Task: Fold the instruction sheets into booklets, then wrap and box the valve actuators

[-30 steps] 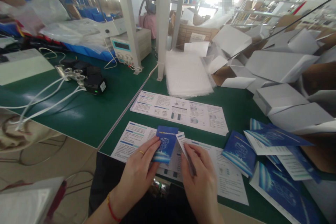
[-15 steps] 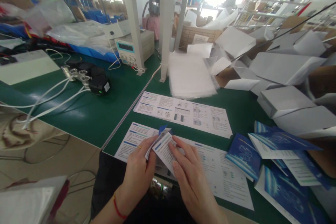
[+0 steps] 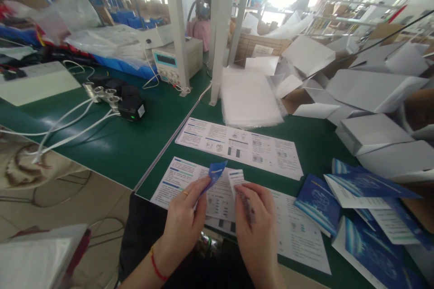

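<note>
My left hand [image 3: 186,212] is closed on the blue end of a printed leaflet [image 3: 217,172], thumb below and fingers above. Opposite it, my right hand [image 3: 257,219] pinches a white, text-covered folded end [image 3: 236,177]. Whether both ends belong to one sheet cannot be made out, as the fingers cover part of the paper. Under my hands lie long printed sheets [image 3: 301,230] at the table's front edge. Just beyond them rests another stack of printed sheets [image 3: 239,146] with text and diagrams.
Folded blue leaflets [image 3: 369,253] lie piled at the right. Behind them are white cardboard boxes [image 3: 369,88]. Clear plastic bags [image 3: 251,99] sit near the metal posts [image 3: 224,31]. At the left stand black devices with white cables [image 3: 130,106] and a bench power supply [image 3: 166,65].
My hands have moved apart. The folded leaflet between them has opened out, with a blue end now at the left hand and a white end at the right. The view has shifted slightly.
</note>
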`<state>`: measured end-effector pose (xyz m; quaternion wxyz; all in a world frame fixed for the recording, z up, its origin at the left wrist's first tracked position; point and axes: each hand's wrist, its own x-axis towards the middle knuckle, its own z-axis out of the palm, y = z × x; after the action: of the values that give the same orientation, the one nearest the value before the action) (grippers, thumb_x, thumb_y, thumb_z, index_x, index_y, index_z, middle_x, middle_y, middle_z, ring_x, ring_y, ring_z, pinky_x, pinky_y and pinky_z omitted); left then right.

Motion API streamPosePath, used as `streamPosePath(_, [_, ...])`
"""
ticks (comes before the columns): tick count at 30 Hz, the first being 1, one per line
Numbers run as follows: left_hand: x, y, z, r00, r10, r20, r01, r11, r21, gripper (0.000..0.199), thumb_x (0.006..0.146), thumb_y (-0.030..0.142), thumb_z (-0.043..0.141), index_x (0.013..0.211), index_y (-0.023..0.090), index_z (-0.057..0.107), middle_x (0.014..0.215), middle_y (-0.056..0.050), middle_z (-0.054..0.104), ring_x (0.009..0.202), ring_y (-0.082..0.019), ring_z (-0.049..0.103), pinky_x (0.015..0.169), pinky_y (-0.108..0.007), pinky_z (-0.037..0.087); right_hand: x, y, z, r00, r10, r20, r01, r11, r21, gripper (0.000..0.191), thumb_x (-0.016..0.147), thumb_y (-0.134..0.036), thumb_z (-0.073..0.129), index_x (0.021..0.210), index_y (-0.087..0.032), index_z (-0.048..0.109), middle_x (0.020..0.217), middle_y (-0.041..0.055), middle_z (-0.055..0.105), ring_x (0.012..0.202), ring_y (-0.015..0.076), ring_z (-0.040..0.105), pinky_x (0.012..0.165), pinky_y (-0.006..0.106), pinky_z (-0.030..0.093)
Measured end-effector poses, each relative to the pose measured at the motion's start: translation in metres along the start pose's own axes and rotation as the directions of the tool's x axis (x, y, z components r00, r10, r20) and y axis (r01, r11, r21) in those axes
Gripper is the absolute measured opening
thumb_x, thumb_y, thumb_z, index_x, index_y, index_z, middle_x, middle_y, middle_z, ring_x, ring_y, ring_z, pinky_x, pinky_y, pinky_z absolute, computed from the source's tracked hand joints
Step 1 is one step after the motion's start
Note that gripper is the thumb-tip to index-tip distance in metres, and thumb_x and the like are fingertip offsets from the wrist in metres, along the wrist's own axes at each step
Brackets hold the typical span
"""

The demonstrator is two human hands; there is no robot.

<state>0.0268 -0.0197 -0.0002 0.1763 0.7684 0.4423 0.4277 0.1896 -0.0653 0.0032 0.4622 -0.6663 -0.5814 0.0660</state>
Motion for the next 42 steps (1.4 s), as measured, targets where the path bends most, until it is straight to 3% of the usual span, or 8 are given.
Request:
streamPosePath(5, [0.002, 0.001, -0.001, 0.999, -0.026, -0.025, 0.025, 1.0, -0.018, 0.029, 0.1, 0.013, 0.05, 0.121, 0.017, 0.07, 0.115, -0.009, 0.079, 0.11, -0.02, 0.075, 0.1, -0.028, 0.059, 0.013, -0.004, 0.002, 0.965, -0.155, 0.213, 0.149, 0.988, 0.046, 0.027, 0.102, -0.017, 0.049, 0.12, -0.019, 0.07, 0.126, 0.0121, 0.068, 0.117, 0.0264, 0.061, 0.099, 0.046, 0.057])
streamPosePath(10, [0.003, 0.002, -0.003, 0.991, -0.113, -0.072, 0.112, 0.994, -0.021, 0.024, 0.1, 0.018, 0.051, 0.111, 0.016, 0.072, 0.108, -0.009, 0.08, 0.103, -0.021, 0.077, 0.095, -0.027, 0.06, 0.011, 0.008, 0.008, 0.935, -0.196, 0.297, 0.227, 0.971, -0.073, 0.036, 0.098, -0.015, 0.052, 0.131, -0.014, 0.065, 0.151, 0.0186, 0.052, 0.141, 0.0345, 0.047, 0.109, 0.061, 0.052])
streamPosePath(14, [0.005, -0.001, -0.006, 0.978, -0.178, -0.105, 0.182, 0.983, 0.027, 0.023, 0.101, 0.026, 0.052, 0.102, 0.016, 0.072, 0.097, -0.009, 0.081, 0.09, -0.023, 0.079, 0.08, -0.027, 0.063, 0.007, 0.011, 0.008, 0.918, -0.21, 0.338, 0.253, 0.963, -0.09, 0.046, 0.097, -0.012, 0.049, 0.142, -0.012, 0.056, 0.161, 0.0187, 0.041, 0.152, 0.0333, 0.036, 0.113, 0.061, 0.049])
streamPosePath(30, [0.008, 0.0, -0.01, 0.961, -0.268, -0.073, 0.267, 0.963, -0.031, 0.026, 0.101, 0.031, 0.049, 0.097, 0.018, 0.071, 0.095, -0.008, 0.08, 0.087, -0.024, 0.077, 0.076, -0.029, 0.061, 0.017, 0.003, -0.007, 0.788, -0.258, 0.56, 0.278, 0.959, 0.051, 0.04, 0.096, -0.011, 0.048, 0.132, -0.011, 0.065, 0.154, 0.0149, 0.053, 0.154, 0.0318, 0.032, 0.118, 0.064, 0.042])
streamPosePath(42, [0.004, -0.004, -0.008, 0.97, -0.218, -0.111, 0.22, 0.976, 0.007, 0.023, 0.101, 0.027, 0.051, 0.103, 0.016, 0.071, 0.098, -0.008, 0.081, 0.089, -0.023, 0.078, 0.08, -0.029, 0.062, 0.018, 0.003, -0.006, 0.761, -0.262, 0.594, 0.299, 0.954, 0.039, 0.043, 0.096, -0.011, 0.047, 0.135, -0.012, 0.064, 0.157, 0.0123, 0.05, 0.155, 0.0316, 0.032, 0.118, 0.064, 0.041])
